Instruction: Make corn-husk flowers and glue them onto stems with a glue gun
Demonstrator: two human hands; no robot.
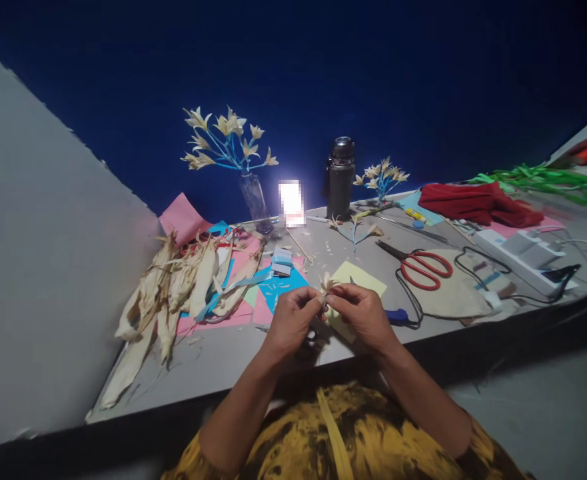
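Observation:
Close together above the table's front part, my left hand [294, 319] and my right hand [366, 313] both pinch a small cream husk flower [327, 283]. Its petals point up between my fingertips; the base is hidden by the fingers. Beneath the hands lie a pale yellow paper sheet [360, 275] and a blue paper sheet [283, 288] with small cream scraps on it. A roll of light blue tape [282, 259] sits just beyond my left hand. By my right wrist is a blue handle [397, 317]. A finished-looking flower sprig [354, 233] lies farther back.
Dried corn husks [173, 287] are heaped at left. A glass bottle of flowers [256, 203], a glowing blurred screen [292, 202] and a dark flask [340, 180] stand at the back. Red-handled scissors [426, 269], a power strip [526, 263] and red cloth [478, 203] lie at right.

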